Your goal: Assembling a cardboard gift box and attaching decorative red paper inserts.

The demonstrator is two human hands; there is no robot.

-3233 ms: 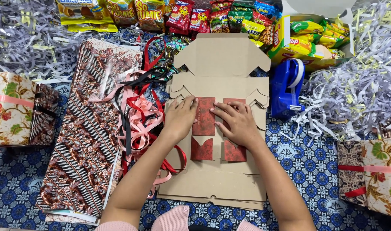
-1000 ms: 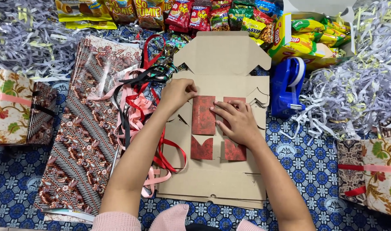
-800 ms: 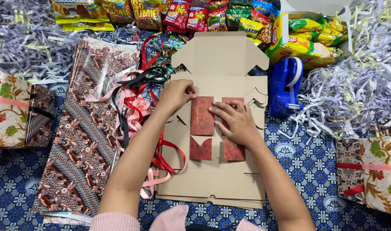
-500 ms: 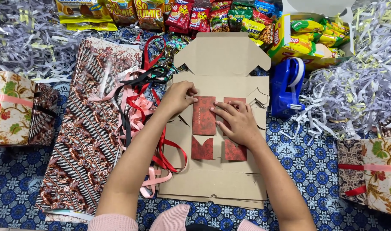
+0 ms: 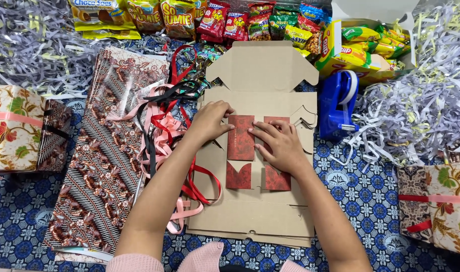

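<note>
Left hand [image 5: 208,121]: fingers bent, tips pressing the upper left edge of the left red card [image 5: 240,137]; clamped on nothing.
Right hand [image 5: 280,145]: flat, fingers spread, palm down on the right red card [image 5: 276,122].
Hands: near each other, not touching.
Location: the cards lie side by side at the middle of the flat cardboard blank [image 5: 260,75], two smaller red flaps [image 5: 238,176] just below them.
Handling, judged: thin card, light, semi-stiff, creases easily; slides on smooth board.
Hold point: lift at an edge or corner with fingertips, not at the face.
Left edge of blank: tangled ribbons [image 5: 162,121].
Right edge: blue tape dispenser [image 5: 338,103].
</note>
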